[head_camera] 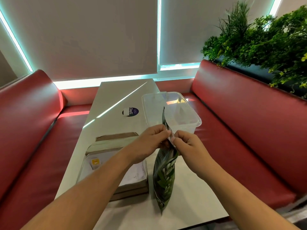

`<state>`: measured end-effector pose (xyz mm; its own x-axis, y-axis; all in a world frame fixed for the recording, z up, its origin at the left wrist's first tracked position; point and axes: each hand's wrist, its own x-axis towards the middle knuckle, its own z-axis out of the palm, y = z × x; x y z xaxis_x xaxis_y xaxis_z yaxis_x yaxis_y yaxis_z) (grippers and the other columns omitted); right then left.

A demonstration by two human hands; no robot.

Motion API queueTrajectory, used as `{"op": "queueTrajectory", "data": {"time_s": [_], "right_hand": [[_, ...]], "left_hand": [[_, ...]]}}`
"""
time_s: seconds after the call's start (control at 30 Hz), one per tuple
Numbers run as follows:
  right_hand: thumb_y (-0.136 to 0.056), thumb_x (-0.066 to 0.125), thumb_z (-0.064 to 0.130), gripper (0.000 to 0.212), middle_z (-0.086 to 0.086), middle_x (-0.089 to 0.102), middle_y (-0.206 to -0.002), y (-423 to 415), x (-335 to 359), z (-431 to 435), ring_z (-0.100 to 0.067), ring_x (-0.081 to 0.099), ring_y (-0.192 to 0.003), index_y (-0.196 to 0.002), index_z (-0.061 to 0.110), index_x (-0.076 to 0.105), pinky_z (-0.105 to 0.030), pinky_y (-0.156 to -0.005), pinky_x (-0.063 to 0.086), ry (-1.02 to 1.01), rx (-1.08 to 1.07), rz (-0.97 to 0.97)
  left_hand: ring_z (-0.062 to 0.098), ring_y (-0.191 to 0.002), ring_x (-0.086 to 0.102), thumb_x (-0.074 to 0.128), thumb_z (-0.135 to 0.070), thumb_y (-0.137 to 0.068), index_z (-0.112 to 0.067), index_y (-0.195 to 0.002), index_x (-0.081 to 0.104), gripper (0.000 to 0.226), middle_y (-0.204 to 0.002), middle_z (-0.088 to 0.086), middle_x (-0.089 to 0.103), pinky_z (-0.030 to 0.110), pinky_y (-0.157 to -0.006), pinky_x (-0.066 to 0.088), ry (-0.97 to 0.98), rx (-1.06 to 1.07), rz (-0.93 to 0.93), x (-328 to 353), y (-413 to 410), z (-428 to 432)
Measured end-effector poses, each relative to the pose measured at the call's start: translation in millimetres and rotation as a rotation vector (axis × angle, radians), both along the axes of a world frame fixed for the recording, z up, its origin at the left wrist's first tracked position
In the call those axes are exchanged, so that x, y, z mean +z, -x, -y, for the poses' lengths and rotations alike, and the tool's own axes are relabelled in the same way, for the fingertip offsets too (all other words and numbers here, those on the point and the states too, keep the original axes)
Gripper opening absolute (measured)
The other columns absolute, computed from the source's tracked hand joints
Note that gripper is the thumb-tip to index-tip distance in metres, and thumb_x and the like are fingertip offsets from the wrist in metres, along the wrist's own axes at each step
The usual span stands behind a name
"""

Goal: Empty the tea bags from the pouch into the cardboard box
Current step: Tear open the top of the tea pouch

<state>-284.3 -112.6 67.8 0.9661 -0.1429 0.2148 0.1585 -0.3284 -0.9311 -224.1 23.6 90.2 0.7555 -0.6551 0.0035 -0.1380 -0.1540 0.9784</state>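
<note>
Over the near half of the white rectangular table (191, 196), just right of the open brown cardboard box with a white lining (131, 191), I see the dark green leaf-printed foil pouch (163, 180) standing on end. Its long axis is approx vertical, base toward me and mouth up at the hands. Can't tell if the base rests on the table or hangs just clear. Left hand (149, 143) pinches the mouth strip from the box side, and right hand (187, 145) pinches it from the far side. Fingers of both are curled tight, knuckles almost meeting. Pouch shows edge-on, so I can't say whether the seal is parted. My read: step in hand is pulling the mouth open, w/ nothing tipped out yet. Key relation for the pour: box lies left of the grip and lower, so the pouch must swing mouth-left and down. Left hand is nearer the box, its forearm crossing over the box's near corner. One small yellow-marked item (95, 163) sits inside the box. Clear plastic tub (197, 121) sits behind the pouch, right of a round dark sticker (130, 112); prob not part of this job.
</note>
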Motion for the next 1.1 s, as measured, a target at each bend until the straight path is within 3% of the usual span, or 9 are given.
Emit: {"op": "queueTrajectory", "data": {"time_s": [0.13, 0.27, 0.4, 0.57, 0.67, 0.77, 0.87, 0.97, 1.1], "right_hand": [[-0.076, 0.052, 0.024, 0.027, 0.002, 0.036, -0.054, 1, 3, 18, -0.016, 0.039, -0.056, -0.052, 0.018, 0.04, -0.038, -0.055, 0.047, 0.008, -0.17, 0.046], [-0.086, 0.051, 0.006, 0.029, -0.021, 0.043, -0.062, 8, 8, 41, -0.032, 0.057, -0.062, -0.059, 0.004, 0.042, -0.041, -0.061, 0.06, 0.049, -0.234, 0.019], [-0.085, 0.051, 0.009, 0.028, -0.01, 0.05, -0.055, 7, 17, 40, -0.022, 0.062, -0.056, -0.057, 0.007, 0.045, -0.044, -0.058, 0.056, 0.267, -0.235, 0.042], [-0.079, 0.05, 0.017, 0.024, -0.011, 0.055, -0.055, 7, 31, 61, -0.022, 0.055, -0.054, -0.059, 0.004, 0.047, -0.039, -0.052, 0.044, 0.604, -0.256, 0.079], [-0.082, 0.051, 0.013, 0.026, 0.0, 0.041, -0.053, 9, 36, 65, -0.011, 0.041, -0.05, -0.06, 0.005, 0.041, -0.029, -0.048, 0.03, 0.718, -0.226, 0.123], [-0.084, 0.05, 0.013, 0.024, -0.001, 0.043, -0.06, 10, 39, 60, -0.02, 0.041, -0.056, -0.063, 0.007, 0.042, -0.04, -0.054, 0.036, 0.849, -0.145, 0.151], [-0.087, 0.048, 0.015, 0.024, 0.001, 0.041, -0.063, 12, 48, 54, -0.019, 0.042, -0.057, -0.064, 0.013, 0.041, -0.042, -0.056, 0.039, 0.925, -0.054, 0.166], [-0.089, 0.047, 0.018, 0.022, 0.0, 0.045, -0.069, 13, 57, 52, -0.021, 0.046, -0.06, -0.068, 0.015, 0.043, -0.043, -0.058, 0.042, 1.008, 0.001, 0.192], [-0.09, 0.046, 0.02, 0.018, 0.0, 0.047, -0.073, 16, 59, 53, -0.022, 0.048, -0.063, -0.073, 0.012, 0.047, -0.044, -0.06, 0.043, 1.058, 0.049, 0.202]], "left_hand": [[0.024, -0.082, 0.06, 0.041, -0.015, -0.098, -0.001, -0.088, 0.056, 0.023, -0.086, 0.018, 0.058, 0.038, -0.087, 0.054, 0.051, 0.082, -0.068, -1, -4, -8], [0.019, -0.076, 0.06, 0.042, -0.012, -0.097, -0.009, -0.072, 0.049, 0.026, -0.076, 0.011, 0.052, 0.028, -0.081, 0.057, 0.01, 0.191, -0.028, 5, -15, -25], [0.003, -0.06, 0.059, 0.045, -0.014, -0.096, -0.011, -0.066, 0.05, 0.03, -0.064, 0.001, 0.054, 0.025, -0.075, 0.055, -0.2, 0.132, 0.189, 17, -11, -21], [0.013, -0.062, 0.058, 0.049, -0.019, -0.092, -0.014, -0.062, 0.058, 0.031, -0.057, -0.005, 0.06, 0.041, -0.082, 0.053, -0.354, 0.137, 0.316, 29, -16, -34], [0.011, -0.057, 0.054, 0.052, -0.019, -0.089, -0.012, -0.06, 0.06, 0.031, -0.056, -0.001, 0.059, 0.035, -0.07, 0.051, -0.467, 0.068, 0.357, 35, -11, -38], [0.005, -0.051, 0.046, 0.057, -0.022, -0.084, -0.015, -0.059, 0.052, 0.027, -0.055, -0.003, 0.051, 0.024, -0.059, 0.04, -0.576, 0.047, 0.451, 35, -5, -31], [0.01, -0.069, 0.045, 0.067, -0.034, -0.08, -0.026, -0.077, 0.045, 0.023, -0.078, -0.004, 0.049, 0.024, -0.064, 0.04, -0.511, 0.269, 0.681, 33, -9, -24], [0.015, -0.109, 0.044, 0.072, -0.042, -0.075, -0.034, -0.109, 0.045, 0.044, -0.122, -0.003, 0.044, 0.03, -0.092, 0.042, -0.48, 0.293, 0.854, 35, -14, -18], [0.02, -0.129, 0.04, 0.069, -0.046, -0.078, -0.035, -0.14, 0.033, 0.073, -0.146, -0.003, 0.039, 0.038, -0.104, 0.035, -0.687, 0.075, 0.724, 38, -20, -13]]}}
